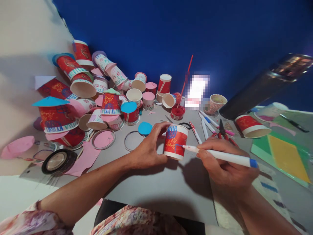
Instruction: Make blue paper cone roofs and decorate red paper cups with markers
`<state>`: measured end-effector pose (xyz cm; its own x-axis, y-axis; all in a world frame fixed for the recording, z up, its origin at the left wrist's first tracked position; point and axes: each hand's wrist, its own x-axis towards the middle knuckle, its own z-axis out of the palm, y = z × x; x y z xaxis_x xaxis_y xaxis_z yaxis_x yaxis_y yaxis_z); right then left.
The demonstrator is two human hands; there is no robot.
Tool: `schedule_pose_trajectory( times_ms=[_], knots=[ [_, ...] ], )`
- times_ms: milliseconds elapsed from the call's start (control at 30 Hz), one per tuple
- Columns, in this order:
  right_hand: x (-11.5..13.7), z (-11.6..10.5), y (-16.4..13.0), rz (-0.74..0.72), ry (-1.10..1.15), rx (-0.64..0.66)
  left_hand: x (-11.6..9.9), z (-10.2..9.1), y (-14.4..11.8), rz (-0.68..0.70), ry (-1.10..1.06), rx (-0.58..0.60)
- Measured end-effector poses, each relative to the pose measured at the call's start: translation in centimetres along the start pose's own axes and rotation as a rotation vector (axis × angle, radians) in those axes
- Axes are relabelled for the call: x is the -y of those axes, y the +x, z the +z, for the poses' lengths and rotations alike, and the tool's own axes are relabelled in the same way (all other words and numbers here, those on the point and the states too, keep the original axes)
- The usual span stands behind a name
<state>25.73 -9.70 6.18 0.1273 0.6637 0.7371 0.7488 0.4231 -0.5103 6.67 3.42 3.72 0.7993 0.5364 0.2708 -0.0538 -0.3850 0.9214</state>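
Cup (175,141), red paper w/ blue scribble near its base, stands upside down on the grey table (151,186), rim down, directly between the two hands. Left hand (148,150) wraps its left side, thumb and fingers curled round the wall; that grip reads as a brace so the cup won't spin or slide under pen pressure. Right hand (223,163) is closed in a writing pinch on a white marker (220,155), blue cap end pointing away to the right, tip touching the cup's lower right wall where a blue line shows. Marker lies nearly flat, prob. because the wall is upright and the stroke runs sideways.

Just beyond the right hand: several more markers (207,125) and red-handled pliers or snips (223,132), close for quick swaps. Beyond the left hand: blue paper disc (145,128), wire ring (133,141), pink disc in a ring (104,139). Further off to the left, a heap of decorated cups (97,94), some capped w/ pink or blue discs. Tape roll (58,161) sits well left of the left forearm. Green and yellow sheets (281,153) lie right of the right hand.

Hard to tell: cup's far side and what the left fingers cover; marker tip colour is tiny. A patch near the back is pixelated. Dark cylinder (264,88) upper right is blurred, unclear what. Right forearm is cut off by the frame edge.
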Motion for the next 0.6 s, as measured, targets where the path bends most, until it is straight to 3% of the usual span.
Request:
schedule_pose_trajectory(
  times_ms=[267, 600],
  knots=[
    [0.16, -0.07, 0.11, 0.001, -0.033, -0.038, -0.04, -0.02, 0.02, -0.044, -0.085, 0.005],
    [0.26, -0.27, 0.39, -0.03, 0.016, 0.026, 0.01, -0.02, 0.01, -0.034, -0.09, 0.001]
  ],
)
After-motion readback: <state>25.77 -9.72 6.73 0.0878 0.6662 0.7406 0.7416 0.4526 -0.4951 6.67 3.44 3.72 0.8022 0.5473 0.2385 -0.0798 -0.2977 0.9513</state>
